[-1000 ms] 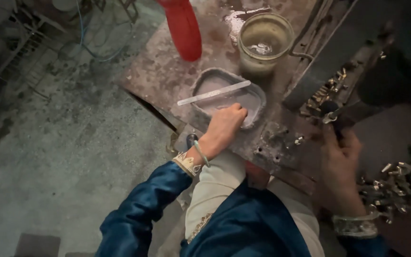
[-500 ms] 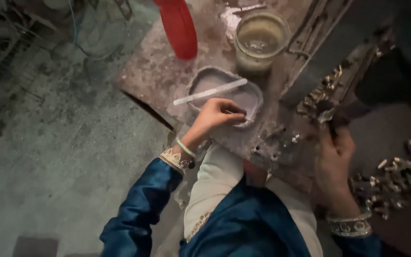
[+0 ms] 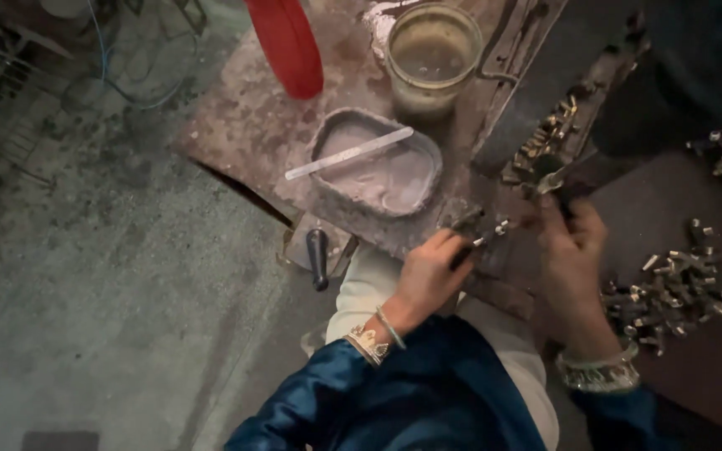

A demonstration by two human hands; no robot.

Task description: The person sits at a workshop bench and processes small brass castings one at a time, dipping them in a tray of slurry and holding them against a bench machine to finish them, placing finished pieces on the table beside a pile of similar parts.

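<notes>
My left hand (image 3: pixel 429 277) is pinched on a thin dark stick (image 3: pixel 471 247) with a pale tip, at the front edge of the rusty workbench (image 3: pixel 236 125). My right hand (image 3: pixel 574 250) is just to its right, fingers closed around a small metal part (image 3: pixel 547 180) by a dark slanted metal block (image 3: pixel 536 92). Behind my left hand lies a shallow oval tray (image 3: pixel 327 138) of grey paste with a white flat stick (image 3: pixel 348 153) resting across it. Both wrists wear bangles, and the sleeves are blue.
A glass jar (image 3: pixel 432 54) of murky liquid stands behind the tray, with a red object (image 3: pixel 286 46) to its left. Several small metal parts (image 3: pixel 678 288) are heaped at the right. A black handle (image 3: pixel 317 255) hangs under the bench edge. A stained concrete floor (image 3: pixel 85 276) lies at the left.
My left hand has left the paste tray and moved right to the bench edge, close to my right hand. The right hand has stayed about where it was.
</notes>
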